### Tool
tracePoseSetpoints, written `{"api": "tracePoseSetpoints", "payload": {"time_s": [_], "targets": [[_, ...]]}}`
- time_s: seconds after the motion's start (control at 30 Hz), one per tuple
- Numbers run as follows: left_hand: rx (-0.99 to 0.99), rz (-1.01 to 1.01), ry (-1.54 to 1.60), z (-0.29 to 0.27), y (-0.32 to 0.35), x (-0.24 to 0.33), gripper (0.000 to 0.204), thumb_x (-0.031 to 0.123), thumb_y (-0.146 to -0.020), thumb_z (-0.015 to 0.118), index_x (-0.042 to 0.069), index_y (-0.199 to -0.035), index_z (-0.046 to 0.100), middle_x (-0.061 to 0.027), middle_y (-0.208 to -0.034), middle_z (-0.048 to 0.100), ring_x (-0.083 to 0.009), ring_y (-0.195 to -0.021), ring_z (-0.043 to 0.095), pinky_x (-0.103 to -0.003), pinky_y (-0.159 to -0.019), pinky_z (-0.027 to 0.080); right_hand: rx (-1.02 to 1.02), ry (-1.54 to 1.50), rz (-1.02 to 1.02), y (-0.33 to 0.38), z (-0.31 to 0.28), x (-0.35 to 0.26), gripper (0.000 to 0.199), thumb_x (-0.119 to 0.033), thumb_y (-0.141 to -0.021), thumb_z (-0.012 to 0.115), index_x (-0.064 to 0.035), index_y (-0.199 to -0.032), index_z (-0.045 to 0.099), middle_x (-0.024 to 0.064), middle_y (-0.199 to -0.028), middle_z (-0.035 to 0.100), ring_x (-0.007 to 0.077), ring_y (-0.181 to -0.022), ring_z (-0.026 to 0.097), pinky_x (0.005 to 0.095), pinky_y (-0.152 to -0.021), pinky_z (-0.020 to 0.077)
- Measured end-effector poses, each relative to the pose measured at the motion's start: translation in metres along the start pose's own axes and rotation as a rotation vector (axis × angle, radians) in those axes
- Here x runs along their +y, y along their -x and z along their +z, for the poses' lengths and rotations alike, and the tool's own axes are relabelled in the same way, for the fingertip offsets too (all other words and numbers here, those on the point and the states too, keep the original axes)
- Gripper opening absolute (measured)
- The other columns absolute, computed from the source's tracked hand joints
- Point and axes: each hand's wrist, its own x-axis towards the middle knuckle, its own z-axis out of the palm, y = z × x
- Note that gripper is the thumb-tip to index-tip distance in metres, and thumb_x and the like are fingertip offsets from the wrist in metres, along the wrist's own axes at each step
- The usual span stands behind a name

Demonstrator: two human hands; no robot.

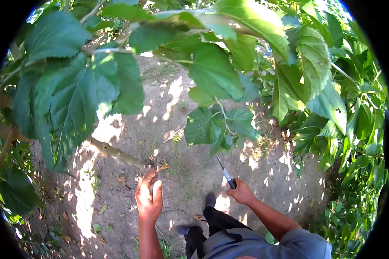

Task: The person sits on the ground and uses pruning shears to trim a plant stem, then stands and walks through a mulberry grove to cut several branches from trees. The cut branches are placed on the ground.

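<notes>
My left hand [149,199] is raised in the lower middle, its fingertips at the near end of a bare, pale brown branch [116,153]. The thumb stands apart from the fingers, which look slightly bent. Whether they press on the branch is hard to make out. To the right, my right hand [242,192] is closed around the dark handle of a slim cutting tool [225,173]. Its narrow metal blade points up and to the left, toward a hanging cluster of green leaves [216,126]; the exact kind of tool is unclear.
A leafy branch [116,51] crosses overhead, its large leaves [75,93] hiding part of the ground. Dense foliage [354,138] lines the right side. Below lies dry soil [177,181] with sun patches, fallen leaves and tufts of grass. My shoes [210,199] stand on it.
</notes>
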Motion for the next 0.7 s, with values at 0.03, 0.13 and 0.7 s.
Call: {"api": "tracePoseSetpoints", "payload": {"time_s": [0.03, 0.13, 0.7], "targets": [[0.022, 0.125, 0.053, 0.011, -0.034, 0.039, 0.031, 0.007, -0.092, 0.059, -0.003, -0.121, 0.057, -0.0191, -0.118, 0.062, -0.0269, -0.101, 0.065, -0.036, -0.088, 0.052, 0.019, -0.032, -0.004, -0.006, -0.021, -0.002, 0.045, -0.028, -0.069, 0.074, 0.0032, -0.097, 0.058, 0.0198, -0.078, 0.062, 0.0336, -0.072, 0.063, 0.0402, -0.069, 0.0506], [0.169, 0.513, 0.342, 0.052, -0.100, 0.142, 0.033, 0.014, -0.093, 0.061, -0.006, -0.119, 0.057, -0.0222, -0.113, 0.063, -0.0295, -0.098, 0.066, -0.038, -0.085, 0.054, 0.199, -0.218, -0.092, -0.013, -0.081, 0.004, 0.041, -0.026, -0.070, 0.074, 0.0029, -0.095, 0.059, 0.0179, -0.075, 0.059, 0.0282, -0.069, 0.061, 0.0387, -0.066, 0.0493], [0.048, -0.017, 1.117, 0.120, -0.256, 0.186, 0.022, 0.020, -0.096, 0.058, 0.000, -0.105, 0.058, -0.0142, -0.095, 0.065, -0.0229, -0.077, 0.068, -0.030, -0.058, 0.054, 0.295, -0.367, -0.013, -0.028, -0.150, 0.026, 0.034, -0.026, -0.078, 0.068, -0.0006, -0.101, 0.062, 0.0114, -0.100, 0.062, 0.0249, -0.093, 0.057, 0.0375, -0.083, 0.0440]]}}
